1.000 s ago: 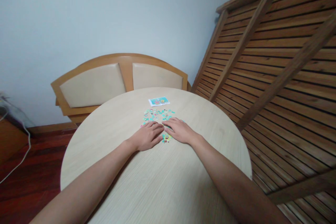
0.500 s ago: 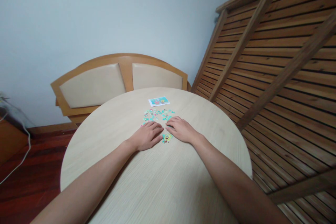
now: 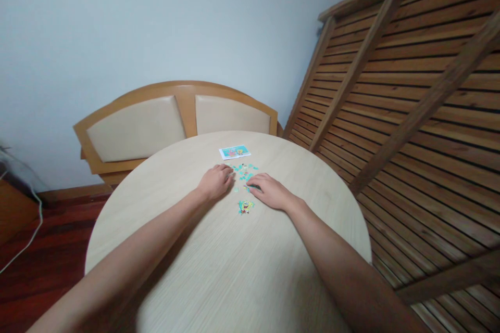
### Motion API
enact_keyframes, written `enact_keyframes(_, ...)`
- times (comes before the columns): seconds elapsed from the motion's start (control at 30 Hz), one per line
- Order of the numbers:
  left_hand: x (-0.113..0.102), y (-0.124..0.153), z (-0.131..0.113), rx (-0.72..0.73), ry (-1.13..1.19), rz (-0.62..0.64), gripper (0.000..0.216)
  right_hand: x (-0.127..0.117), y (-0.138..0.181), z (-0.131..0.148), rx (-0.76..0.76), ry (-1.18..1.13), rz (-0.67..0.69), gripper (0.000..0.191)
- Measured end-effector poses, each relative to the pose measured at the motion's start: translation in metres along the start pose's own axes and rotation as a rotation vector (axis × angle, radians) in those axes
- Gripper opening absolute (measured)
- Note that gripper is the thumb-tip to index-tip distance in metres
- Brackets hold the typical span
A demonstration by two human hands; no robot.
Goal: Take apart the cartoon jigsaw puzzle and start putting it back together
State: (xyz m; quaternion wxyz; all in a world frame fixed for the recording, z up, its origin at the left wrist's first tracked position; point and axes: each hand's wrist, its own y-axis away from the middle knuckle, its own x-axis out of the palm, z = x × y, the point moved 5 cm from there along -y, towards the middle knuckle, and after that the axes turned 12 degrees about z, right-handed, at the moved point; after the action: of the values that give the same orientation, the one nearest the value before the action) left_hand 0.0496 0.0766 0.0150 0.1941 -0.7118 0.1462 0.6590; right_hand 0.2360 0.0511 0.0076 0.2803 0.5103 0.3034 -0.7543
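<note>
Small teal jigsaw pieces [image 3: 245, 171] lie scattered on a round pale wooden table [image 3: 234, 265]. My left hand [image 3: 215, 181] lies palm down over the left part of the scatter, fingers bent and together on the pieces. To the right, my right hand [image 3: 269, 190] rests flat, fingertips at the pieces' near edge. A joined yellow and teal puzzle cluster [image 3: 245, 206] sits alone between my hands, nearer to me. A small picture card [image 3: 235, 152] lies beyond the pieces.
A curved wooden bench with two beige padded backs [image 3: 175, 117] stands behind the table against a pale blue wall. A slatted wooden frame [image 3: 410, 93] leans at the right. A cable [image 3: 23, 244] trails over the dark red floor at the left.
My left hand has slid forward and a little left, onto the scattered pieces. The right hand has barely moved. The joined cluster now lies uncovered between my hands.
</note>
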Motion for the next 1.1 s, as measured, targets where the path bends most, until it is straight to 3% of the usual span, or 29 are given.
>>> enact_keyframes(0.17,-0.006,-0.038,0.019,-0.150,-0.073,0.094,0.032,0.001,0.001,0.001,-0.020,-0.008,-0.005,0.026)
enact_keyframes(0.4,-0.001,-0.067,0.029,-0.208,-0.087,0.188,0.027,-0.001,0.000,0.001,-0.023,-0.030,0.004,0.026)
enact_keyframes(0.87,0.005,-0.092,0.034,-0.278,-0.049,0.323,0.028,-0.002,0.002,-0.005,-0.021,-0.041,-0.002,0.025)
enact_keyframes(1.1,0.004,-0.094,0.031,-0.253,0.006,0.292,0.025,-0.004,0.002,-0.002,-0.013,-0.040,0.006,0.025)
